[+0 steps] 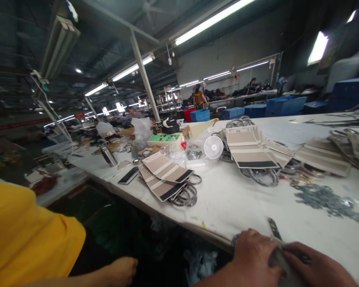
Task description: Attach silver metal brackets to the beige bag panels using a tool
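At the lower right, my left hand [251,255] is closed on a dark grey piece [283,265]. From the other side my right hand [314,263] grips the same piece with bent fingers. A narrow dark strip with small light spots or holes [274,228] sticks up beyond the fingers, but I cannot tell if it belongs to the piece. Blur and the fingers hide the rest of it. Both hands are over the front edge of the white table [221,203]. Past my right hand lies a heap of small grey parts [326,199].
Beige panels with dark ends [164,171] and rings lie left; more beige panels [248,145] lie farther back. A white fan [213,147], green-topped box [164,138] and steel flask [108,155] stand on the table. A co-worker's yellow sleeve [32,231] and hand [122,269] are left.
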Demonstrator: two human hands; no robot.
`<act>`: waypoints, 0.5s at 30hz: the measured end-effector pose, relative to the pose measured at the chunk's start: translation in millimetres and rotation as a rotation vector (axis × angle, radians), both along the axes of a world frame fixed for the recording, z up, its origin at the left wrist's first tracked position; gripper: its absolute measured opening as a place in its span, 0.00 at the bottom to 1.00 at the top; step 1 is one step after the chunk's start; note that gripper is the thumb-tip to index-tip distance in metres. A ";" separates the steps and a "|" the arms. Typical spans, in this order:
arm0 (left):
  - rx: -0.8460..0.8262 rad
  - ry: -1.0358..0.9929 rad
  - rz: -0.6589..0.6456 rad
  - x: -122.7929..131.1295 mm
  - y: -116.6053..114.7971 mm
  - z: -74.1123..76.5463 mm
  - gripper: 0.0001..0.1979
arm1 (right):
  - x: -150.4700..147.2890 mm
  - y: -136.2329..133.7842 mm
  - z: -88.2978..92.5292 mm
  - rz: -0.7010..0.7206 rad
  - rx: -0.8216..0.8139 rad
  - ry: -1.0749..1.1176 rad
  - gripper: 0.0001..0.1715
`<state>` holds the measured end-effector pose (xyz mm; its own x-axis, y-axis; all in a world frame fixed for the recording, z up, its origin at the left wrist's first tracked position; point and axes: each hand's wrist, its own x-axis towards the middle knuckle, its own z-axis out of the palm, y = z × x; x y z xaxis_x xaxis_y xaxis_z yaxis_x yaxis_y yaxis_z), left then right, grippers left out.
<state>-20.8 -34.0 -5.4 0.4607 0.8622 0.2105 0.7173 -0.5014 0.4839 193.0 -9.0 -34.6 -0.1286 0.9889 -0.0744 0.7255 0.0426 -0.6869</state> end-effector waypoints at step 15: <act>-0.341 -0.038 0.140 10.6 34.4 35.1 0.18 | -9.9 -11.3 39.1 -0.024 -0.070 -0.011 0.23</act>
<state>-10.2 0.4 29.7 0.3305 0.9400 -0.0850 0.7459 -0.2050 0.6338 183.1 -20.3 4.4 -0.1037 0.9841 -0.1445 0.7332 -0.0226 -0.6797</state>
